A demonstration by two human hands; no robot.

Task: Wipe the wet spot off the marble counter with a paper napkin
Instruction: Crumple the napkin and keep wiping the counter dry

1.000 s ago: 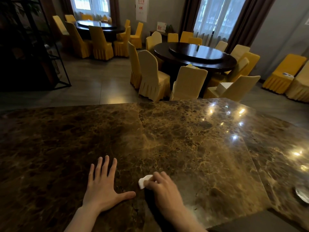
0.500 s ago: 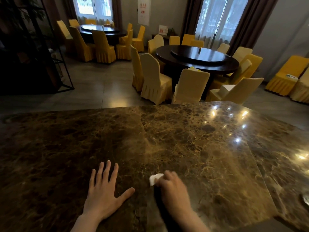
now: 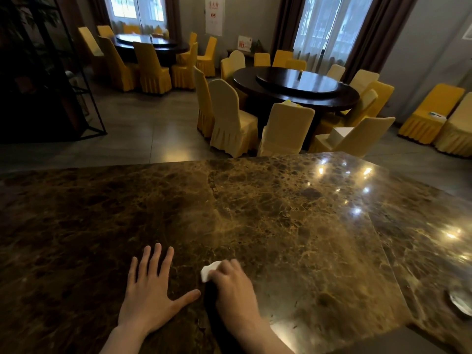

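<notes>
Napkin (image 3: 210, 270), pinched under the right hand (image 3: 233, 286), has slid nearer the spread left hand (image 3: 150, 293).

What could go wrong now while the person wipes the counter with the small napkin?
1. The napkin is a small wad, mostly hidden under the right hand; it may soak through and only smear water.
2. On the glossy, mottled marble counter, reflections could hide leftover wetness.
3. The flat left hand lies close and may get bumped.
</notes>
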